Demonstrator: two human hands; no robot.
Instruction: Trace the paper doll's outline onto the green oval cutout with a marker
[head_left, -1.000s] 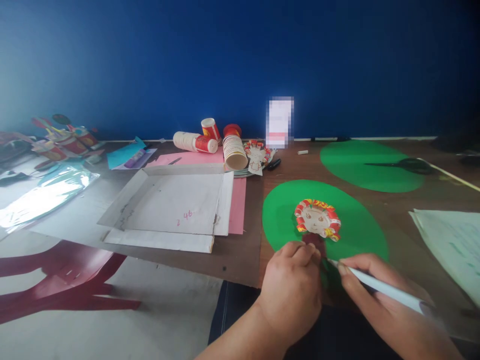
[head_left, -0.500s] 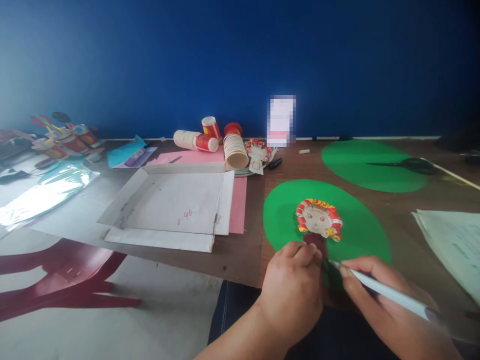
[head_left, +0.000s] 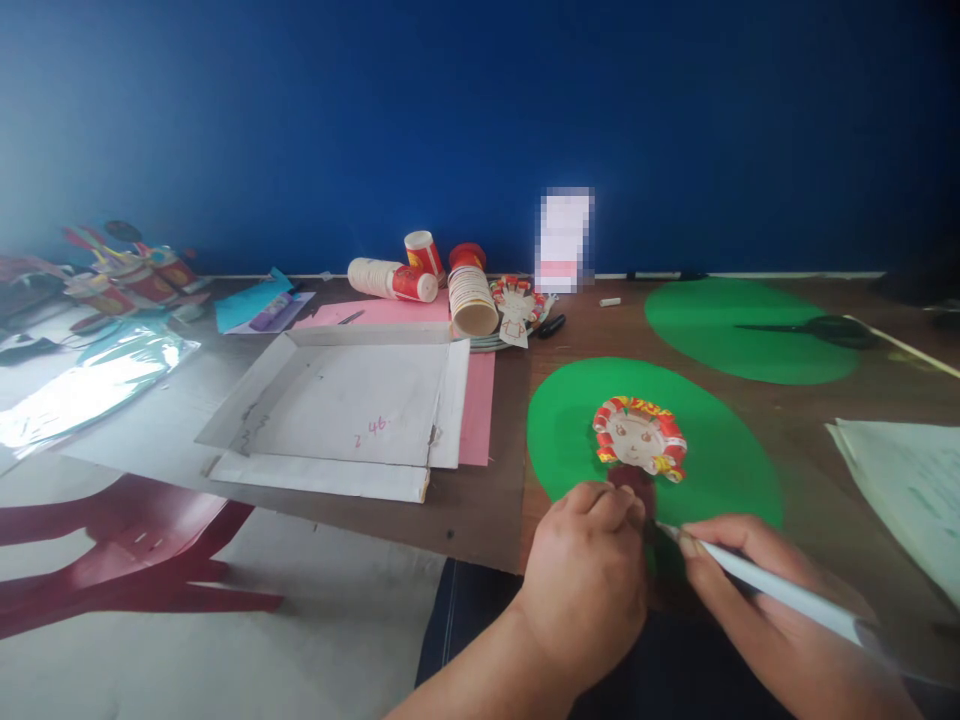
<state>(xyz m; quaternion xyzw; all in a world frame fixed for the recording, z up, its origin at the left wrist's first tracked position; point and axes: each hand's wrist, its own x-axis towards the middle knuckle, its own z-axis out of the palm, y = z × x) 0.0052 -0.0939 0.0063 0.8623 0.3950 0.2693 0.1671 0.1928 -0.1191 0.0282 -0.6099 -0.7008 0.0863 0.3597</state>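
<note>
A white pen (head_left: 787, 590) is held in my right hand (head_left: 757, 590), its tip pointing left at a dark red piece (head_left: 634, 484). My left hand (head_left: 589, 580) lies closed over the lower left part of that piece; what its fingers hold, if anything, is hidden. Above my hands, a drawn face with a curled red and yellow rim (head_left: 637, 440) rests on a green oval sheet (head_left: 562, 430). The dark red piece runs down from under the face.
A shallow white box (head_left: 352, 400) sits left on pink paper (head_left: 476, 410). Paper cups (head_left: 474, 300) and a cut-out figure (head_left: 515, 310) are behind. Black scissors (head_left: 817, 330) lie on another green oval (head_left: 697, 350). Papers (head_left: 892, 470) lie right; a red chair (head_left: 142, 560) stands lower left.
</note>
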